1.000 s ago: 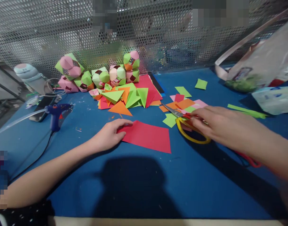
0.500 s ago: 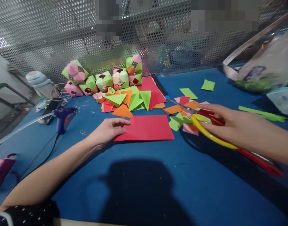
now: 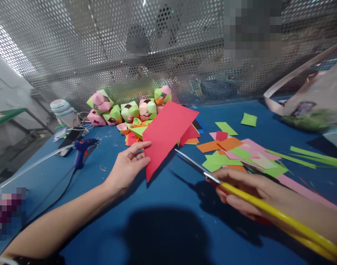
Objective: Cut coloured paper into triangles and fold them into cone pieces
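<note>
Pinched between thumb and fingers of my left hand (image 3: 130, 165) is a red paper sheet (image 3: 170, 132), raised and tilted above the blue table (image 3: 168, 197). My right hand (image 3: 248, 191) is wrapped round long scissors (image 3: 212, 177) with yellow and red handles. Their blades look closed, and the tip points left towards the red sheet's lower right edge without touching it. Behind the sheet lies a pile of green, orange and red paper (image 3: 192, 136), partly hidden by it.
Folded paper balls (image 3: 130, 111) stand along the perforated metal screen (image 3: 102, 62). At left are a blue glue gun (image 3: 80, 151), a phone (image 3: 70, 141) and a bottle (image 3: 64, 112). Paper scraps (image 3: 220, 158) lie at right, beyond them a clear bag (image 3: 317, 99).
My left hand has lifted the red sheet off the table and tilted it. My right hand has turned the scissors and brought them lower, nearer the sheet. The camera view has shifted.
</note>
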Action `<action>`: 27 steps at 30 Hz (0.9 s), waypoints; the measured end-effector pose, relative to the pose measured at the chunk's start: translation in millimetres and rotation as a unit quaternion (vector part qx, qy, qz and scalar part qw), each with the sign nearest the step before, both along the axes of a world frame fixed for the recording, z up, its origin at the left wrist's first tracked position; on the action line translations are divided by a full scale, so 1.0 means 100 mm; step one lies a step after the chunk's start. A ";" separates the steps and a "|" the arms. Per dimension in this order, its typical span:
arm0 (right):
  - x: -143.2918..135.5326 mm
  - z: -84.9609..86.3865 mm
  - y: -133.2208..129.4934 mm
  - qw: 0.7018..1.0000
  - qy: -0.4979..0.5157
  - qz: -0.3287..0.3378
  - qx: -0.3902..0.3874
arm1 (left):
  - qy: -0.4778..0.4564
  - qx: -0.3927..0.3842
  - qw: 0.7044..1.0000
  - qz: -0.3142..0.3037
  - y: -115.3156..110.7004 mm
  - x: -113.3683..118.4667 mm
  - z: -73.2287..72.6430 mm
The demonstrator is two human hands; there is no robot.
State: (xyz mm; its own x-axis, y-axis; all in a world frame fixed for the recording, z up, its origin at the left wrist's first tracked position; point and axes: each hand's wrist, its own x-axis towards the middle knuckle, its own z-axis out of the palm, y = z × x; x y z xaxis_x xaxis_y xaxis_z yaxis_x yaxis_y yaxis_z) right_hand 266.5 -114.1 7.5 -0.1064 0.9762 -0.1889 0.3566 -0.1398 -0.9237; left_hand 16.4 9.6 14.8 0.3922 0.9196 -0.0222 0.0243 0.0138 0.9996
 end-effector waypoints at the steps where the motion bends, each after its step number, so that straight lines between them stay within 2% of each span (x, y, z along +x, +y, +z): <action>1: -0.01 -0.01 0.00 0.998 0.037 0.029 -0.035 | -0.005 -0.001 1.000 0.002 -0.02 0.00 0.01; 4: -0.03 -0.07 0.00 0.992 0.073 0.066 -0.077 | -0.010 -0.004 1.000 -0.002 -0.07 0.00 0.00; 8: -0.09 -0.10 -0.02 0.990 0.081 0.068 -0.091 | -0.012 -0.026 0.999 -0.018 -0.14 0.02 -0.02; 13: -0.13 -0.13 -0.04 0.989 0.122 0.036 -0.082 | -0.015 -0.031 0.999 -0.024 -0.20 0.02 -0.04; 18: -0.13 -0.21 -0.04 0.984 0.141 0.058 -0.094 | -0.019 -0.029 0.999 -0.024 -0.21 0.02 -0.05; 27: -0.20 -0.11 -0.03 0.987 0.131 0.032 -0.084 | -0.017 -0.009 0.999 -0.032 -0.20 0.02 -0.08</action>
State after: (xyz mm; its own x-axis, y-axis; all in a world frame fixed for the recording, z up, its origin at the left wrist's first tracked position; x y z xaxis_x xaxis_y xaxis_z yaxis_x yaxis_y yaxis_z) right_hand 246.8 -117.1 -3.3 -0.2335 0.9231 -0.3056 0.1211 -0.2843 -0.9511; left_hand 18.6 -10.8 7.0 0.4511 0.8922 -0.0243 -0.0081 0.0313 0.9995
